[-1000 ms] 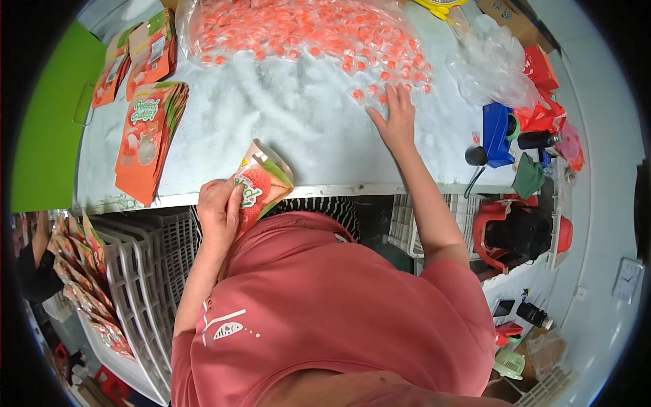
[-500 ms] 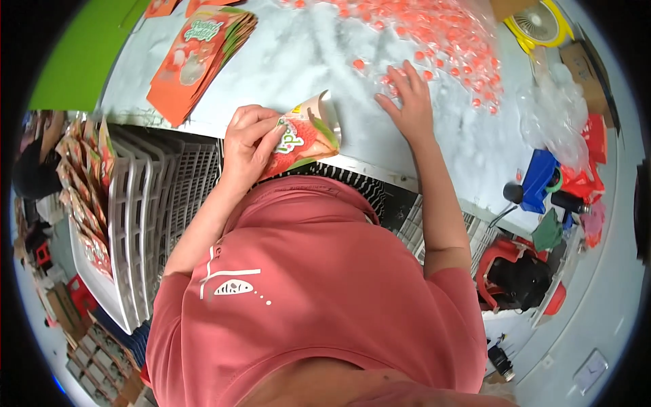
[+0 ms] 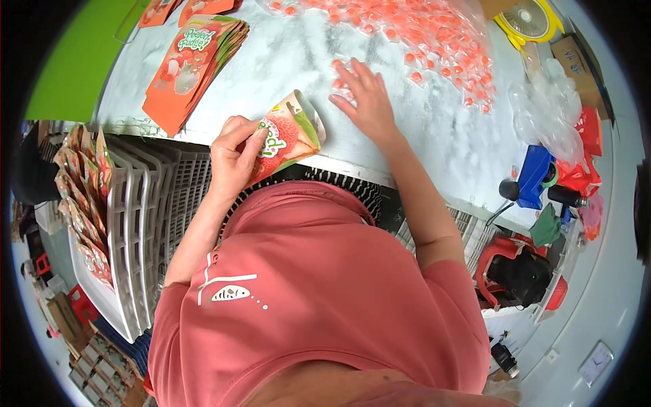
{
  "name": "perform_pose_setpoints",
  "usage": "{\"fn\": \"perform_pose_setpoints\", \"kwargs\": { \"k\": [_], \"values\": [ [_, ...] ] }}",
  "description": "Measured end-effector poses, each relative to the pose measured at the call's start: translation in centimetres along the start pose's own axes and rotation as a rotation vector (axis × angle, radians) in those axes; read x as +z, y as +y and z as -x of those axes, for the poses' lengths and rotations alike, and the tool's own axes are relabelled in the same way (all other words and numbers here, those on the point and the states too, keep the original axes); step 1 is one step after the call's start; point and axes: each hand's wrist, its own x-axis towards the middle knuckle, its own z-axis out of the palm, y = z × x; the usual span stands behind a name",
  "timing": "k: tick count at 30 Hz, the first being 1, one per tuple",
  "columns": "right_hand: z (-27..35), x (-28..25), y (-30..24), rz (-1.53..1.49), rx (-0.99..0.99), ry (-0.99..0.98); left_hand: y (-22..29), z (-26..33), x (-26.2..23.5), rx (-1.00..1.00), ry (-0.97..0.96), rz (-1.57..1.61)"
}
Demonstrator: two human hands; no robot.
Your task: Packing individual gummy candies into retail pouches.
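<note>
My left hand (image 3: 232, 159) pinches the side of a red and green candy pouch (image 3: 290, 139) at the table's near edge. The pouch is tilted, and its mouth gapes toward the upper right. Fingers apart, my right hand (image 3: 371, 108) rests palm down on the table just right of the pouch. A few small clear-wrapped red candies (image 3: 338, 83) lie at its fingertips, partly covered. Beyond it spreads a big heap of the same wrapped candies (image 3: 434, 44). A fanned stack of flat pouches (image 3: 186, 78) lies on the table at the left.
Stacked grey plastic crates (image 3: 139, 203) stand left of me, the front one holding filled pouches (image 3: 85, 203). A yellow fan (image 3: 531, 24), clear plastic bags (image 3: 548, 102) and a blue tape dispenser (image 3: 536, 178) sit at the right. The white table (image 3: 271, 61) has its edge before me.
My right hand has moved left across the table toward the pouch, with a few candies at its fingertips. The left hand still grips the pouch, whose mouth stays gaping.
</note>
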Motion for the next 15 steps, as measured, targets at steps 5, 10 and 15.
{"fn": "perform_pose_setpoints", "kwargs": {
  "k": [5, 10, 15],
  "values": [
    [-0.4, 0.9, 1.4, -0.409, 0.123, 0.227, -0.3, -0.1, -0.9, -0.130, -0.020, 0.144],
    [-0.4, -0.1, 1.6, -0.803, 0.315, 0.326, -0.4, -0.1, -2.0, -0.159, -0.004, 0.254],
    [-0.4, 0.1, 1.8, -0.772, 0.268, 0.315, -0.7, -0.4, -2.8, -0.123, 0.033, 0.268]
  ]
}}
